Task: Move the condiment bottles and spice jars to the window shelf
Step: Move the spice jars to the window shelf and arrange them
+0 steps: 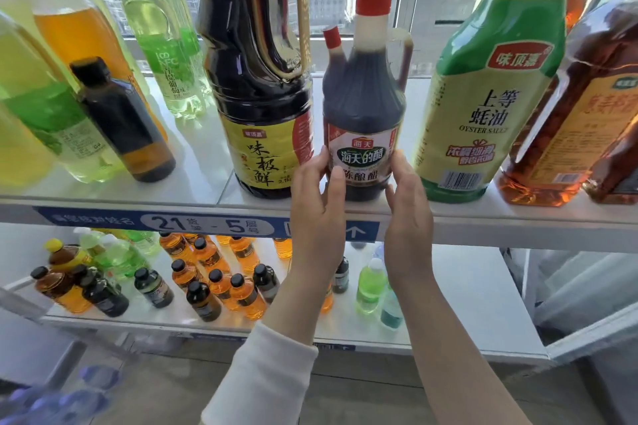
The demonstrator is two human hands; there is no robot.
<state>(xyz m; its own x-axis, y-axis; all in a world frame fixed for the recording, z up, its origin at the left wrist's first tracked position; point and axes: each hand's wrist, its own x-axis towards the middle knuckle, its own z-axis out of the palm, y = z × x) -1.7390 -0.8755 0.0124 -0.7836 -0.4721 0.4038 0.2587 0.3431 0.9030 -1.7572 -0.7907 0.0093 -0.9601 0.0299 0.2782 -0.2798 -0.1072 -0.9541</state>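
I am holding the dark vinegar bottle (362,107) upright with both hands. My left hand (317,207) is curling round the left side of its label and my right hand (409,214) is gripping the right side. Its base is sitting on the window shelf (103,198), right at the near edge. It is squeezed between the big soy sauce jug (255,86) on the left, which it is almost touching, and the green oyster sauce bottle (476,97) on the right. A smaller red-capped bottle (334,45) is standing just behind it.

I am judging the edge to be the main danger. If I am letting go while the base is overhanging, the bottle could tip toward me and drop onto the small bottles (247,297) on the lower shelf (466,290). Pushing back too hard could topple the red-capped bottle.
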